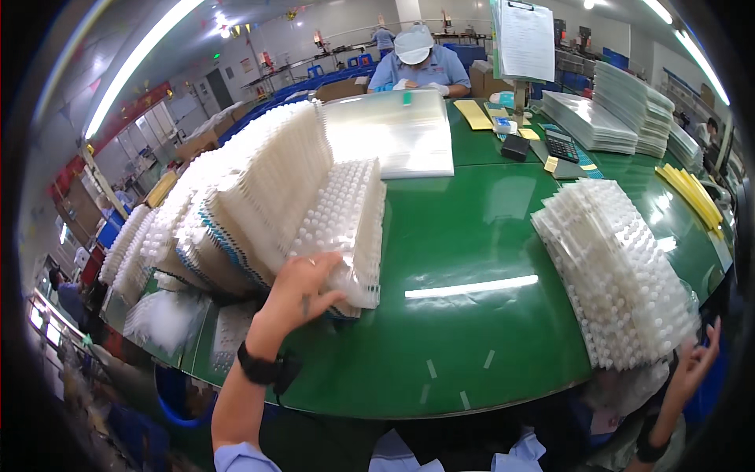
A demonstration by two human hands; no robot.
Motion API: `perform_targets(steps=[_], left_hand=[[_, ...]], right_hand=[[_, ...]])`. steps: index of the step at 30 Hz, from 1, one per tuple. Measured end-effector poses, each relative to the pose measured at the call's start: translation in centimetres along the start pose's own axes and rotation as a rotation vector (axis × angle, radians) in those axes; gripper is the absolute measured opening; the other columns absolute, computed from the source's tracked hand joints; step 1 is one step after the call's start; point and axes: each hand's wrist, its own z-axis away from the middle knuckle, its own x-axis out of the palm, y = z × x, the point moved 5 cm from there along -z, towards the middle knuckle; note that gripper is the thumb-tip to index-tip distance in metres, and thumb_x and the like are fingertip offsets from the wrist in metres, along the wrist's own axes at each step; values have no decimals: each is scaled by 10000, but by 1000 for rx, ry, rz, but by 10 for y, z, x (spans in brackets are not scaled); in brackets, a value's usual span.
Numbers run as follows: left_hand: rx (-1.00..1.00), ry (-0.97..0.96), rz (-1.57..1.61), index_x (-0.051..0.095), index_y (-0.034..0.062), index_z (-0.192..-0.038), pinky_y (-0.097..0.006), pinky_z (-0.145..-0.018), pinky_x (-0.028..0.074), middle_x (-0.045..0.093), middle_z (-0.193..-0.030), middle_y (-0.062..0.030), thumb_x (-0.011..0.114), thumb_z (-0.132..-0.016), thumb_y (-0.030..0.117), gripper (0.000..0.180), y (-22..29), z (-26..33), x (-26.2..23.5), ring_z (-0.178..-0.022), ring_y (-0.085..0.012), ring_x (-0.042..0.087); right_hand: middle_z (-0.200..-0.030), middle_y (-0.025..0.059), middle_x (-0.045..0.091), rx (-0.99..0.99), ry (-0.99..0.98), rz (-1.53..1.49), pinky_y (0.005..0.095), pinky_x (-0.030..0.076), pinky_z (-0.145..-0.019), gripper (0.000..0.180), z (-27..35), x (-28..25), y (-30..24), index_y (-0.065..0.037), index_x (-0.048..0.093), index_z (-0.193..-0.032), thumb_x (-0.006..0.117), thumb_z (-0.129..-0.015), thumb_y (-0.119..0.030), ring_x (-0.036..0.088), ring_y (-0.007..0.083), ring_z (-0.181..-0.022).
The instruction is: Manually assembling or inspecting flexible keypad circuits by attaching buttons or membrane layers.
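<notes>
My left hand (305,293) lies at the near corner of a low stack of translucent white plastic sheets (340,208) covered in round bumps. Its thumb is spread from the fingers, which touch the top sheet. Behind that, taller piles of the same bumpy sheets (271,169) rise on the left, some edged in blue. At the far right, my right hand (695,363) is raised with its fingers apart, beside the near end of another stack of bumpy sheets (613,271). This stack leans and fans out toward the table's edge.
On the green table (472,236) a pile of clear flat sheets (401,138) lies at the back. A calculator (561,145), a black box (515,147) and a clipboard (525,39) stand back right, near more clear sheets (590,122) and yellow strips (692,197). A person (421,63) sits opposite.
</notes>
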Motion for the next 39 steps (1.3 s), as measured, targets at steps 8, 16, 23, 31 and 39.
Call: perform_targets(steps=[8, 16, 23, 31, 39], left_hand=[[-439, 337, 568, 707, -53, -1013, -266, -801, 494, 735, -931, -151, 637, -927, 183, 261, -71, -15, -9, -872, -154, 671], [211, 543, -77, 654, 94, -872, -335, -425, 436, 639, -687, -54, 585, -834, 70, 83, 142, 27, -12, -510, -197, 603], [-75, 225, 483, 686, 51, -969, -362, -722, 547, 705, -965, -131, 719, -806, 127, 183, 189, 86, 76, -867, -284, 696], [-370, 258, 715, 603, -5, -1242, -439, -1084, 370, 586, -1311, -244, 654, -880, 179, 409, 148, 126, 72, -1266, -395, 535], [29, 278, 1082, 568, -27, -1289, -471, -1108, 346, 500, -1411, -252, 623, -906, 275, 491, 161, 101, 65, -1373, -418, 414]], right_hand=[[-1128, 123, 608, -146, -623, -638, 328, 474, -841, 297, 91, 42, -128, -14, 638, -1134, 538, -859, 37, 593, 212, -971], [-1017, 164, 661, -422, -940, -995, 375, 503, -819, 179, 125, 97, -231, 12, 682, -1034, 612, -871, 34, 643, 297, -935], [-1298, 182, 584, -448, -1167, -853, 461, 397, -1067, 408, 155, 133, -256, 0, 611, -1235, 543, -837, 56, 491, 406, -1278], [-1475, 201, 399, -770, -1283, -534, 508, 276, -1128, 760, 190, 166, -273, -13, 373, -1448, 726, -832, -284, 356, 400, -1378], [-1375, 220, 500, -518, -1195, -677, 512, 298, -1110, 623, 184, 165, -272, 3, 441, -1394, 693, -876, -235, 436, 400, -1316]])
